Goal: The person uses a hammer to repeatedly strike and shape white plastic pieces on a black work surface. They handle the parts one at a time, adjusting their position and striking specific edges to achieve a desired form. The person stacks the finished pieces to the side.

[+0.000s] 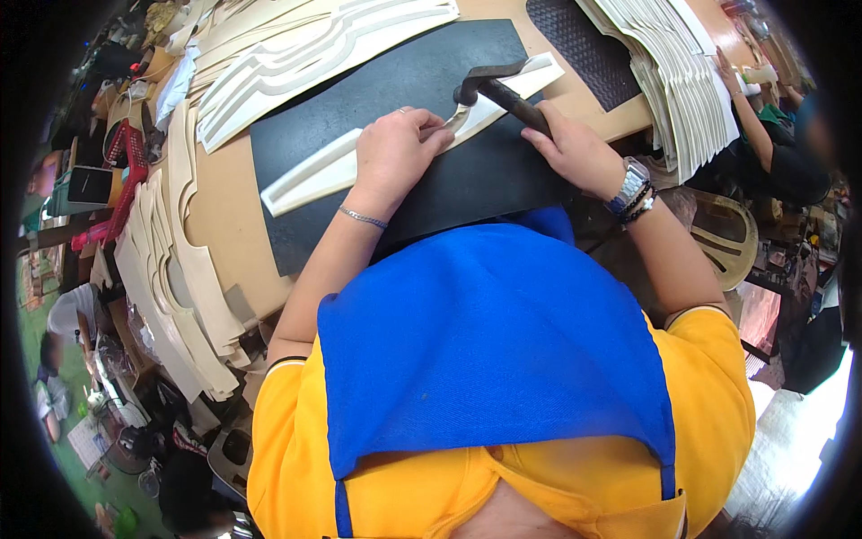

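My right hand (575,151) is wrapped round the dark handle of a hammer (514,106). The hammer's curved dark metal head lies over a long narrow white and cream piece (314,171), probably leather or a similar sheet, with raised or folded edges. My left hand (395,148) rests on the middle of this piece, thumb and fingers pinching its cream edge just left of the hammer head. Under the piece lies a black mat (485,184), with the piece running slantwise across it. My left hand hides part of the piece.
Stacked white and cream cut pieces (305,72) lie beyond the mat, more (184,287) along the left edge of the tan table (224,193). A tall stack (678,99) stands far right beside a dark textured mat (579,49). Another person's arm (750,121) is at right.
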{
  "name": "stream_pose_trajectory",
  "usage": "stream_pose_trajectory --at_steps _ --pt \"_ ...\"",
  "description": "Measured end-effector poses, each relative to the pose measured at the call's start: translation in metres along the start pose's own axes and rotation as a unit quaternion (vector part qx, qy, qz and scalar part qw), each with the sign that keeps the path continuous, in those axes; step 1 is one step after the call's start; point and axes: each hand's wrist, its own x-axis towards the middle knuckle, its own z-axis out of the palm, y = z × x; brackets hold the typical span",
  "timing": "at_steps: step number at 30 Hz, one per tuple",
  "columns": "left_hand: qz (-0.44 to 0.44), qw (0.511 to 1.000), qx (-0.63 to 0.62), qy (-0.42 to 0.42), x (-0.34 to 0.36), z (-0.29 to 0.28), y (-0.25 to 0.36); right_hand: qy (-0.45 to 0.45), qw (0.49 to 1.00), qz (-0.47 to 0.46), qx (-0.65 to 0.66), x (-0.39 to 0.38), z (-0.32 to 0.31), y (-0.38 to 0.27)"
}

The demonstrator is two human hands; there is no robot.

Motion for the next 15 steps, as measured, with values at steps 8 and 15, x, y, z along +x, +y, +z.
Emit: stream_pose_trajectory --at_steps 8,15 --pt "0.214 0.94 0.217 0.152 -0.014 0.018 -0.01 0.012 0.995 -0.069 -0.074 -0.001 -0.014 -0.019" --pt "0.129 0.986 0.105 0.026 -0.011 -0.007 -0.019 0.007 0.995 -0.046 -0.085 0.001 -0.016 -0.016"
